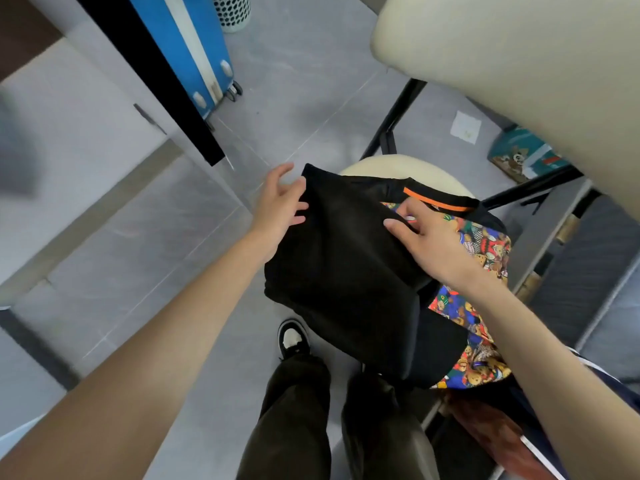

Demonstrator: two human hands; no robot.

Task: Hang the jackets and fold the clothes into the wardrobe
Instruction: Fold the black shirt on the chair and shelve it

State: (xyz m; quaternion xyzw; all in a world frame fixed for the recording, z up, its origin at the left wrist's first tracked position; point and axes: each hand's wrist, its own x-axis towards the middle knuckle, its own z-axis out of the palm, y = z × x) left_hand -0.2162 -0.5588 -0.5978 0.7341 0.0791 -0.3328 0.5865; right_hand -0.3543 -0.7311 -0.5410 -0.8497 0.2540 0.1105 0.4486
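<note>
Fingers [299, 205] of the left hand [277, 206] spread and straight, tips touching the left edge of the black garment [346, 265], gripping nothing. Garment folded into a thick bundle over a round cream stool [381, 166], near end hanging past the seat, orange strip [433, 200] along the far edge. Below, one black-and-white shoe [292, 337] on the grey tiled floor [156, 271]. Right hand [433, 244] on top of the bundle, thumb and curled fingers pinching a fold just beside the orange strip. Underneath and further right, a bright bear-print cloth [485, 251].
</note>
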